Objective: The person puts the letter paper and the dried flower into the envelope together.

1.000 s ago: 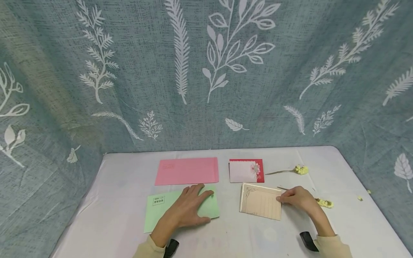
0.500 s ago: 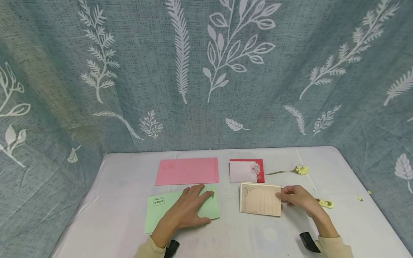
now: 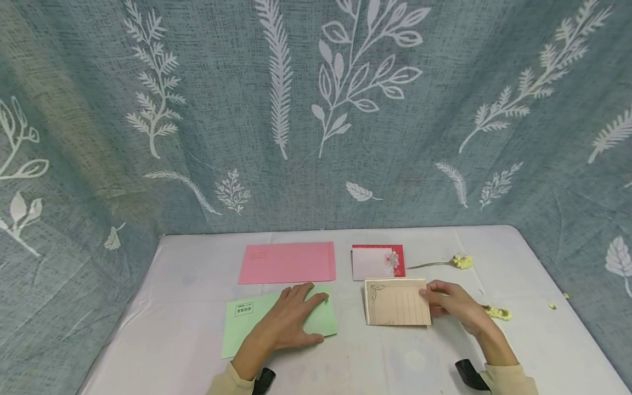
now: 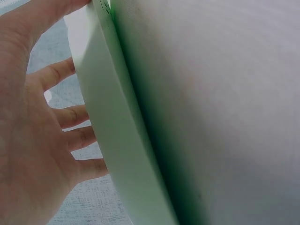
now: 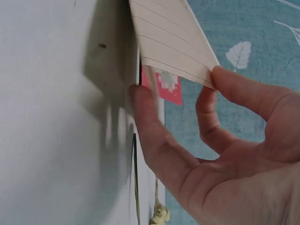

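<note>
A green envelope (image 3: 252, 323) lies on the left part of the table. My left hand (image 3: 291, 323) rests on it with spread fingers, thumb toward its near right corner. In the left wrist view the straight fingers (image 4: 86, 169) reach the edge of the envelope (image 4: 117, 140). My right hand (image 3: 456, 307) pinches the right edge of a beige lined card (image 3: 397, 302) with a scroll pattern in its corner. In the right wrist view the card (image 5: 173, 37) is lifted at that side, between thumb and fingers, with one fingertip lower down beside it. It appears to have more than one layer.
A pink envelope (image 3: 288, 263) lies behind the green one. Beyond the beige card is a white and red floral card (image 3: 372, 263). A yellow dried flower (image 3: 461, 261) lies to its right, and another yellow flower (image 3: 498, 312) lies behind my right wrist. Petal bits (image 3: 552, 305) lie at the right.
The beige card has turned, its near right corner swinging away from me, and now stands squarer to the table. My right hand moved slightly left with it. My left hand stayed put.
</note>
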